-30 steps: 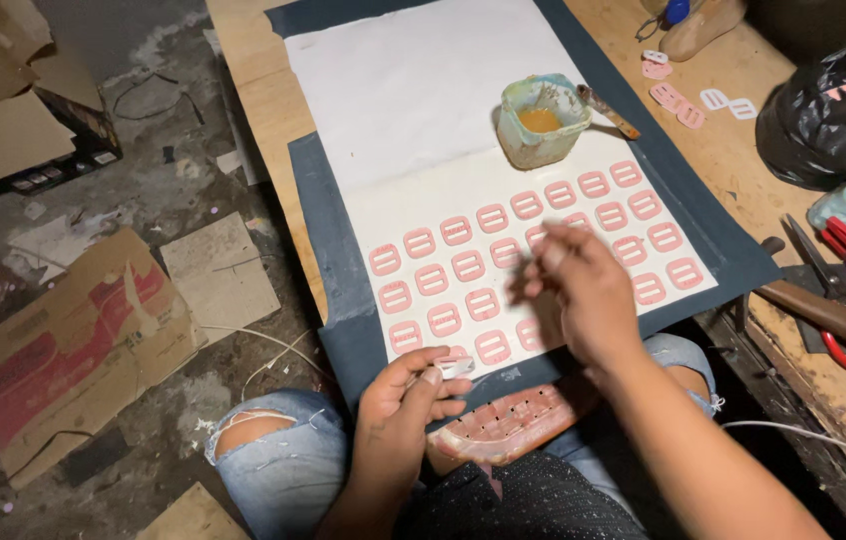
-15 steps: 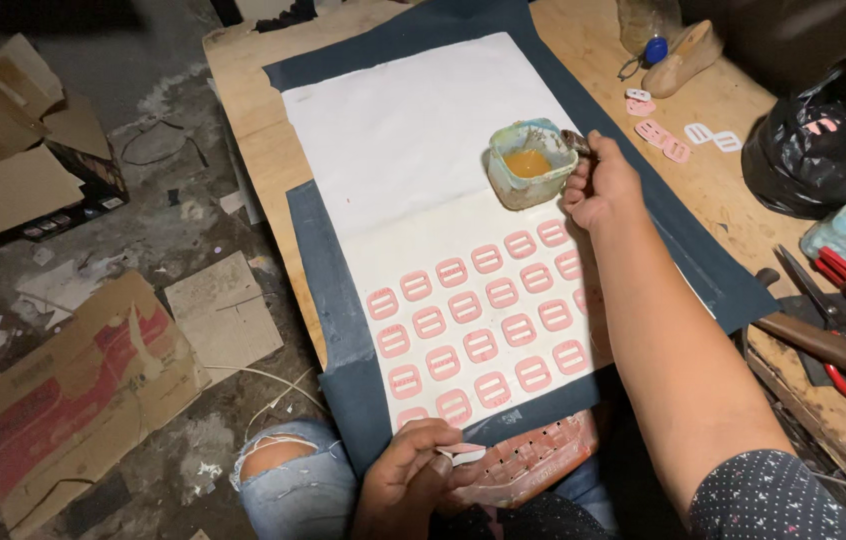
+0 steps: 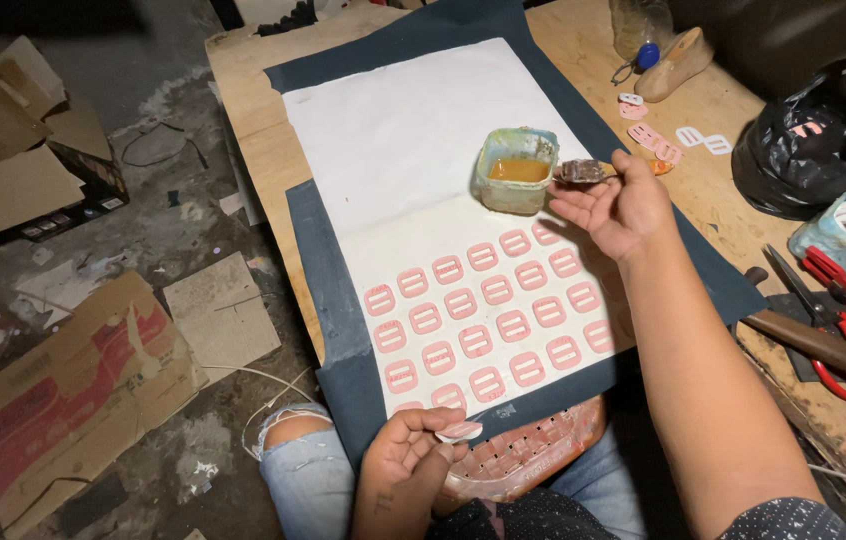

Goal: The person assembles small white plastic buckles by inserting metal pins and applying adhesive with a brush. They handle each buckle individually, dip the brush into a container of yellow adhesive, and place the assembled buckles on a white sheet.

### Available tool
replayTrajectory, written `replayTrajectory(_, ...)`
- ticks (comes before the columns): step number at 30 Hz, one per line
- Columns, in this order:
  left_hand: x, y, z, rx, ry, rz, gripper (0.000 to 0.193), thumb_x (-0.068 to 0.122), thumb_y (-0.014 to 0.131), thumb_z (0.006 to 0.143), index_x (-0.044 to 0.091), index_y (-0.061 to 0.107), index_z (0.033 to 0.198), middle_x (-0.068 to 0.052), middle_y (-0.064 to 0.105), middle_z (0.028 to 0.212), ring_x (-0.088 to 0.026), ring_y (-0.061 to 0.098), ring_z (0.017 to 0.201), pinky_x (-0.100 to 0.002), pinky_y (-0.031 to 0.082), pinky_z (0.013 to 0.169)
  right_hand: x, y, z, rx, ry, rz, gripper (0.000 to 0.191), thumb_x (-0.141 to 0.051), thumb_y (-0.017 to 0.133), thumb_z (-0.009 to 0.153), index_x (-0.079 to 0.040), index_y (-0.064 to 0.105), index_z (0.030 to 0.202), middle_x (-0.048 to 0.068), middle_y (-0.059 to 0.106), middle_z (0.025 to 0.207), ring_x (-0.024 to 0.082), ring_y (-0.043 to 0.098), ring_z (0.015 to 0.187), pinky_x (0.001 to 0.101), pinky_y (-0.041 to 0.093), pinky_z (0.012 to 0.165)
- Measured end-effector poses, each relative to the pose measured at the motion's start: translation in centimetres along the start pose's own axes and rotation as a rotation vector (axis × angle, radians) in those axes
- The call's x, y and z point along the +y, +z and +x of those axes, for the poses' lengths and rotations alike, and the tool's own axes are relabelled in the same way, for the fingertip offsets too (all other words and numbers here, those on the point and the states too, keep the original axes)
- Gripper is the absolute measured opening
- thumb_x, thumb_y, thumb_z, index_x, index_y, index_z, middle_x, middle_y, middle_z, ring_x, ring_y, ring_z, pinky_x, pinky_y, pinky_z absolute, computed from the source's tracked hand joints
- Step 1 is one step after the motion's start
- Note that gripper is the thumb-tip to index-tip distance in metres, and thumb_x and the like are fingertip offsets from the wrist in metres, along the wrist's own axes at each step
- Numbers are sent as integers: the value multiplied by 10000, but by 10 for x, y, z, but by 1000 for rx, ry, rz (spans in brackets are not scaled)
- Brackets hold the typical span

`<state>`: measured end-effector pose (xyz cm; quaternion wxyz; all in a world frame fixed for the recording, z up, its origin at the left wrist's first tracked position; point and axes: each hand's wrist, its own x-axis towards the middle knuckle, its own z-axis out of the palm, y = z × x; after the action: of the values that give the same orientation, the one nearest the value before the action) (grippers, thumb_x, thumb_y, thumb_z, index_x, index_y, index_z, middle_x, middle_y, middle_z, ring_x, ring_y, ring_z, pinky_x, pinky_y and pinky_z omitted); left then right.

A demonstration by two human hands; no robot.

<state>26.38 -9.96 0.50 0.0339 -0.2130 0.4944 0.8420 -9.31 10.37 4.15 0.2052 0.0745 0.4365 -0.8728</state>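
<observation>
The right hand (image 3: 615,205) pinches a glue-tipped brush (image 3: 583,172) just beside the glue tub (image 3: 515,168). Nearer the body than the tub, the left hand's (image 3: 405,462) fingers are clamped on a pink buckle piece (image 3: 459,431); it looks light, thin and stiff, best held by its edges.

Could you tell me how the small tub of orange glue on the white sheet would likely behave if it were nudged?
The glue tub looks squat and wide, so it should slide rather than tip. It seems light, thin plastic and may flex if squeezed. It is open, so its orange liquid could slop out near the right hand and its brush.
</observation>
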Motion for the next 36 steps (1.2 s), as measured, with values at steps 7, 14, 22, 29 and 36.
replayTrajectory(7,-3,-3,0,54,127,79,301,-21,560,937,-59,634,1226,-159,741,1056,-160,685,904,-278,559,799,1,-8,-19,65,-319,-221,447,-368,504,1120,42,535,1295,187,672,1161,295,631,1030,445,549,876)
replayTrajectory(14,-4,5,-2,109,178,69,386,-46,589,906,-38,598,1292,-114,723,1053,-135,687,960,-269,556,858,-10,10,18,77,-626,-1319,260,-327,710,958,-108,764,1086,63,715,1013,188,666,907,360,513,837)
replayTrajectory(22,-1,2,9,218,201,71,299,-85,665,864,-66,632,1161,-141,739,1012,-154,696,933,-275,553,854,4,28,42,108,-966,-1611,243,-282,830,908,-53,779,971,134,583,1219,358,488,1175,450,398,1008)
replayTrajectory(29,19,5,18,244,282,11,257,-54,658,888,-71,613,1141,-136,734,1032,-148,699,934,-276,579,831,-9,40,-38,123,-840,-1314,186,-217,720,1010,-45,737,1080,98,683,1054,234,686,949,364,513,826)
replayTrajectory(36,32,20,21,291,293,53,306,-17,664,912,-84,626,1208,-111,706,890,-118,676,756,-226,528,654,49,52,-162,-284,-243,-710,214,-156,656,959,23,677,1075,122,703,894,163,707,734,308,598,658)
